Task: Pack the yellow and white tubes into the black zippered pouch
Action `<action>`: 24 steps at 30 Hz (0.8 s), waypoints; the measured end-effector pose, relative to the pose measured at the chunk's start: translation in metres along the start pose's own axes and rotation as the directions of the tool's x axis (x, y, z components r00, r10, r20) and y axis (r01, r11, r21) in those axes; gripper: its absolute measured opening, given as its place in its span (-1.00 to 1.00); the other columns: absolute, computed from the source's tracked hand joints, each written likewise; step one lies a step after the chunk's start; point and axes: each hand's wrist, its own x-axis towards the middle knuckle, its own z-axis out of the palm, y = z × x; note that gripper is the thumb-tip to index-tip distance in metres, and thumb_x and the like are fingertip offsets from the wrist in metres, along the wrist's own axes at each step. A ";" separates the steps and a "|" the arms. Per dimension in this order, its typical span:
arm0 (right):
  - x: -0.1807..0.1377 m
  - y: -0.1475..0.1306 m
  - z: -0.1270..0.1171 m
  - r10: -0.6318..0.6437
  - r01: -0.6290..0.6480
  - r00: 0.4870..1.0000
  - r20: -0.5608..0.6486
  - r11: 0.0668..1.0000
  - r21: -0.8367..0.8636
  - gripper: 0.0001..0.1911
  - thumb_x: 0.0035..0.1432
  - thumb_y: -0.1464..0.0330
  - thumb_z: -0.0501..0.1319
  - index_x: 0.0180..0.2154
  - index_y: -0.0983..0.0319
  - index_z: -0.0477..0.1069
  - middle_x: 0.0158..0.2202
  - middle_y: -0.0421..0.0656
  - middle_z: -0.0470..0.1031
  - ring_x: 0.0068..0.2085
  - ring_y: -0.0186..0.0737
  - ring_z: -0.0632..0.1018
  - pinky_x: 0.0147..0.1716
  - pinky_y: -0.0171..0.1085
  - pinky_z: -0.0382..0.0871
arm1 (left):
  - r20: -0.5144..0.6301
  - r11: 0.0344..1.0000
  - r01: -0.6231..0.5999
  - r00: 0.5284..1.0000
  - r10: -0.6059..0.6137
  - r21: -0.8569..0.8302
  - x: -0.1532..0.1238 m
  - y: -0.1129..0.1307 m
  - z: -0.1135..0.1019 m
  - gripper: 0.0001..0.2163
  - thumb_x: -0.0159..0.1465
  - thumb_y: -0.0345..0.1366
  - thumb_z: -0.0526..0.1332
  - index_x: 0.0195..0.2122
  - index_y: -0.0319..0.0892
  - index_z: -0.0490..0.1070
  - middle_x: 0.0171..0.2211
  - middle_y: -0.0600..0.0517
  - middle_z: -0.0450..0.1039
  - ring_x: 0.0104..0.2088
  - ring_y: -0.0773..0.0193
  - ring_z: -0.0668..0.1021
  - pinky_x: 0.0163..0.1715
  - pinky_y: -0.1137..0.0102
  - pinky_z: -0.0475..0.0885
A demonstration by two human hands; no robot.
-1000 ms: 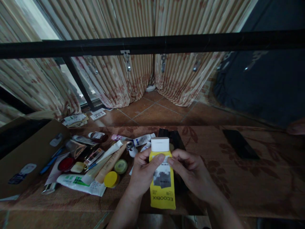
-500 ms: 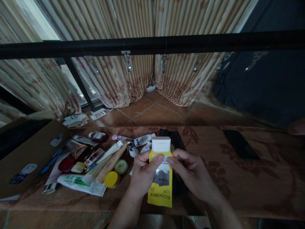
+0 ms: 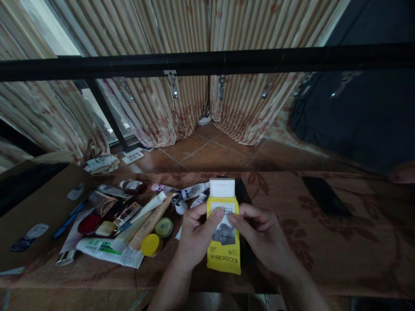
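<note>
Both my hands hold a yellow tube [image 3: 224,255] with a white cap, label reading ECOOBIX, cap pointing away from me. My left hand [image 3: 194,239] wraps its left side with the thumb on the front label. My right hand [image 3: 259,237] grips the right side, thumb also on the label. The tube hangs just above a black box [image 3: 241,190] on the patterned mat [image 3: 324,242].
A heap of tubes, small jars and bottles [image 3: 129,216] lies to the left, with a yellow lid [image 3: 151,244] and a green-lidded jar [image 3: 164,226]. A cardboard box [image 3: 39,207] stands at far left. A dark phone [image 3: 326,196] lies right. A black rail [image 3: 207,62] crosses above.
The yellow tube has shifted slightly away from me and upright in my hands; my thumbs sit lower on its label than before. The grip of both hands is unchanged.
</note>
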 end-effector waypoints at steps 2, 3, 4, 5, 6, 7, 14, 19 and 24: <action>0.001 0.000 0.000 -0.006 0.008 0.998 -0.064 1.000 0.026 -0.69 0.16 0.17 0.29 -0.52 0.22 0.41 -0.57 -0.26 0.36 -0.51 -0.34 0.33 -0.53 -0.36 0.24 | 0.018 0.999 -0.006 1.000 0.005 0.044 0.000 0.001 -0.001 -0.74 0.16 -0.10 0.36 -0.38 -0.23 0.58 -0.48 0.03 0.53 -0.48 0.34 0.46 -0.46 0.47 0.40; 0.001 0.000 0.000 -0.011 0.014 0.996 -0.090 0.999 0.032 -0.69 0.17 0.18 0.28 -0.52 0.22 0.41 -0.57 -0.25 0.38 -0.51 -0.34 0.34 -0.53 -0.36 0.25 | 0.020 0.998 -0.007 1.000 0.005 0.066 0.000 0.001 -0.001 -0.73 0.17 -0.10 0.35 -0.43 -0.24 0.55 -0.51 0.04 0.50 -0.50 0.35 0.44 -0.47 0.48 0.38; 0.002 0.000 0.000 -0.014 0.019 0.993 -0.113 0.999 0.039 -0.69 0.17 0.18 0.28 -0.53 0.22 0.41 -0.56 -0.24 0.39 -0.51 -0.34 0.35 -0.52 -0.36 0.26 | 0.020 0.996 -0.006 1.000 0.005 0.086 0.000 0.001 -0.001 -0.71 0.17 -0.09 0.34 -0.47 -0.25 0.52 -0.54 0.05 0.46 -0.51 0.37 0.42 -0.49 0.49 0.35; 0.002 0.000 -0.001 -0.016 0.022 0.991 -0.133 0.999 0.046 -0.68 0.17 0.19 0.28 -0.54 0.22 0.40 -0.55 -0.24 0.40 -0.50 -0.34 0.36 -0.52 -0.36 0.27 | 0.020 0.995 -0.005 1.000 0.003 0.102 0.000 0.001 -0.002 -0.69 0.18 -0.08 0.34 -0.51 -0.25 0.48 -0.56 0.07 0.42 -0.52 0.38 0.39 -0.51 0.50 0.33; 0.002 0.000 -0.001 -0.014 0.023 0.989 -0.147 0.998 0.053 -0.67 0.16 0.19 0.29 -0.55 0.22 0.38 -0.55 -0.24 0.40 -0.50 -0.34 0.36 -0.51 -0.36 0.28 | 0.021 0.993 -0.004 1.000 0.002 0.115 0.000 0.001 -0.002 -0.67 0.18 -0.07 0.33 -0.53 -0.25 0.45 -0.58 0.08 0.39 -0.53 0.39 0.37 -0.53 0.51 0.30; 0.002 0.001 -0.001 -0.012 0.022 0.987 -0.159 0.998 0.060 -0.66 0.16 0.19 0.29 -0.57 0.21 0.36 -0.55 -0.24 0.40 -0.50 -0.34 0.36 -0.51 -0.35 0.29 | 0.025 0.992 -0.002 1.000 -0.001 0.123 0.000 0.000 -0.003 -0.66 0.18 -0.07 0.33 -0.54 -0.25 0.44 -0.59 0.08 0.37 -0.54 0.40 0.35 -0.53 0.51 0.28; 0.003 0.003 -0.004 -0.007 0.028 0.973 -0.230 0.996 0.086 -0.65 0.14 0.19 0.32 -0.58 0.22 0.35 -0.59 -0.26 0.37 -0.54 -0.38 0.33 -0.56 -0.38 0.24 | 0.116 0.994 0.039 0.992 -0.051 0.104 -0.003 -0.002 -0.005 -0.70 0.21 -0.08 0.31 -0.46 -0.25 0.52 -0.55 0.06 0.41 -0.54 0.42 0.34 -0.54 0.52 0.25; 0.005 0.002 -0.004 -0.013 0.033 0.971 -0.237 0.996 0.083 -0.69 0.14 0.21 0.32 -0.56 0.21 0.42 -0.59 -0.26 0.40 -0.55 -0.40 0.33 -0.58 -0.40 0.25 | 0.122 0.992 0.000 0.992 -0.015 0.122 -0.003 -0.002 -0.005 -0.71 0.22 -0.10 0.31 -0.45 -0.26 0.52 -0.51 0.04 0.45 -0.51 0.40 0.38 -0.51 0.51 0.29; 0.005 0.003 -0.006 -0.037 0.058 0.984 -0.175 0.991 0.118 -0.80 0.12 0.25 0.36 -0.49 0.18 0.52 -0.52 -0.27 0.49 -0.49 -0.38 0.44 -0.49 -0.42 0.35 | 0.106 0.980 -0.060 0.994 0.040 0.191 -0.001 -0.003 -0.006 -0.68 0.22 -0.10 0.30 -0.51 -0.28 0.47 -0.57 0.06 0.37 -0.54 0.41 0.32 -0.55 0.51 0.24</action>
